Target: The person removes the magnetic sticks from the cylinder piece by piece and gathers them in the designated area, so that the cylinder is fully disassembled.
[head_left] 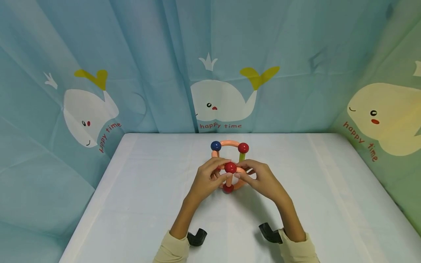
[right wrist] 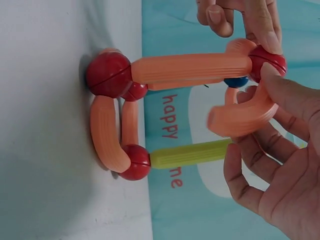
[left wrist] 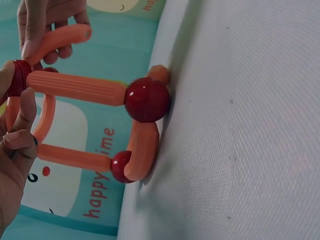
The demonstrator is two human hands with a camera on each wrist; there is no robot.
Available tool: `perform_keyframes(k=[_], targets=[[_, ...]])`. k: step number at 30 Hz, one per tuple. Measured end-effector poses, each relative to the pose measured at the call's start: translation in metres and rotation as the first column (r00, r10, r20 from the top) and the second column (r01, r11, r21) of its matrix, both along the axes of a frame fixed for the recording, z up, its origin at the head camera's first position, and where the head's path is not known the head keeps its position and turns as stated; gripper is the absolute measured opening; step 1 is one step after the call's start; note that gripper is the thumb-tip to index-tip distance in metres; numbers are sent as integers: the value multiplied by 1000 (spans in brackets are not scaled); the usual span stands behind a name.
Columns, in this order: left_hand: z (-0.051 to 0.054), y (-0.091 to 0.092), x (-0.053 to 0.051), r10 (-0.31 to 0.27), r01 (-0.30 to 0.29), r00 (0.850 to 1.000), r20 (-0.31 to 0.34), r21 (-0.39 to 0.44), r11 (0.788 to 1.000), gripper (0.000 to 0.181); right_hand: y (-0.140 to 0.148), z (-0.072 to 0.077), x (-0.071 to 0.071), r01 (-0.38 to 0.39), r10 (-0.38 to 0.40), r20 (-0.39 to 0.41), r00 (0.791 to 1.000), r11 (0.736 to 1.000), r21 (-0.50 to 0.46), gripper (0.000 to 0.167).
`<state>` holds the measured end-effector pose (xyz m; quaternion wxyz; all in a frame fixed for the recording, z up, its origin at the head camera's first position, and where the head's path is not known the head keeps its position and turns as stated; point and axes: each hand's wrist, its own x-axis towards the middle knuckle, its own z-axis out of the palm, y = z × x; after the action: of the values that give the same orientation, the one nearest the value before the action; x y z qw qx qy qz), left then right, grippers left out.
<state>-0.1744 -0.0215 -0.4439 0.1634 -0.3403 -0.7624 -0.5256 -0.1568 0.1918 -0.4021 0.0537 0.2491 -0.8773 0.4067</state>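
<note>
A frame of orange rods and balls stands on the table, with a blue ball [head_left: 215,146] and a red ball [head_left: 243,147] at its back top corners and a green rod [right wrist: 192,154] under the latter. My left hand [head_left: 208,179] pinches the near top red ball [head_left: 230,167]. An upright orange rod [left wrist: 77,88] runs from that ball down to a red ball [left wrist: 147,99] on the table. My right hand [head_left: 264,181] holds a curved orange rod [right wrist: 242,117], one end against the near top ball; its other end is free in the right wrist view.
A white-covered table [head_left: 131,204] holds the frame near its back edge. Behind it hangs a blue curtain [head_left: 158,73] with whale prints. Black pieces [head_left: 197,237] stick out at both wrists.
</note>
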Motion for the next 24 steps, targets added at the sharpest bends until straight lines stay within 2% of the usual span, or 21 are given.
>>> perform_keyframes(k=[16, 24], targets=[[-1, 1, 0, 0, 0, 1000, 6, 8, 1000, 36, -2, 4, 4, 39, -34, -152, 988, 999, 30, 22], [0, 0, 0, 4, -4, 1000, 7, -2, 1000, 36, -1, 3, 3, 27, -22, -187, 982, 999, 24, 17]])
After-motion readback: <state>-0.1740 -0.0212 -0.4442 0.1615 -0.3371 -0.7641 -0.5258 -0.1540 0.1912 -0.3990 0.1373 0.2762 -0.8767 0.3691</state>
